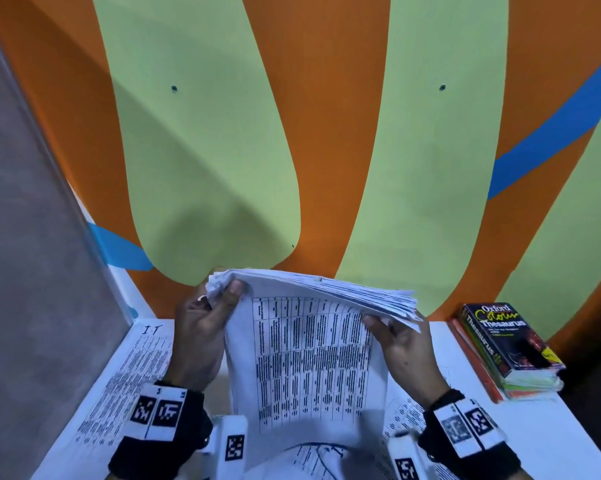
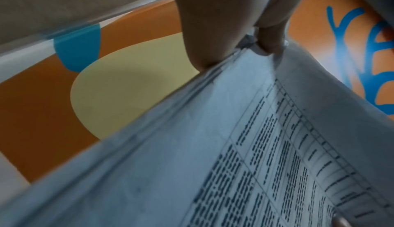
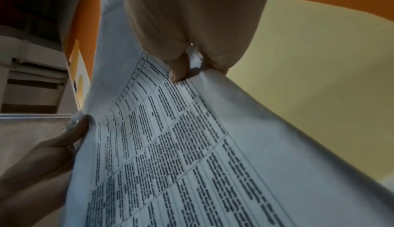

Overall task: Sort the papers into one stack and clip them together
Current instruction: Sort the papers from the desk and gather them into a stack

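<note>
A thick stack of printed papers (image 1: pixel 309 358) stands on edge above the white table (image 1: pixel 534 438), its front sheet a printed table of text. My left hand (image 1: pixel 219 306) pinches the stack's top left corner, thumb on the front sheet; the stack (image 2: pixel 245 146) fills the left wrist view under my left hand (image 2: pixel 245 48). My right hand (image 1: pixel 392 327) grips the top right corner, thumb across the front sheet. In the right wrist view my right hand (image 3: pixel 192 67) pinches the stack (image 3: pixel 181 146). Loose printed sheets (image 1: pixel 125 382) lie flat on the table underneath. No clip shows.
A pile of books with an Oxford thesaurus (image 1: pixel 506 341) on top sits at the table's back right. An orange, green and blue painted wall (image 1: pixel 326 150) stands close behind. A grey partition (image 1: pixel 32 237) borders the left side.
</note>
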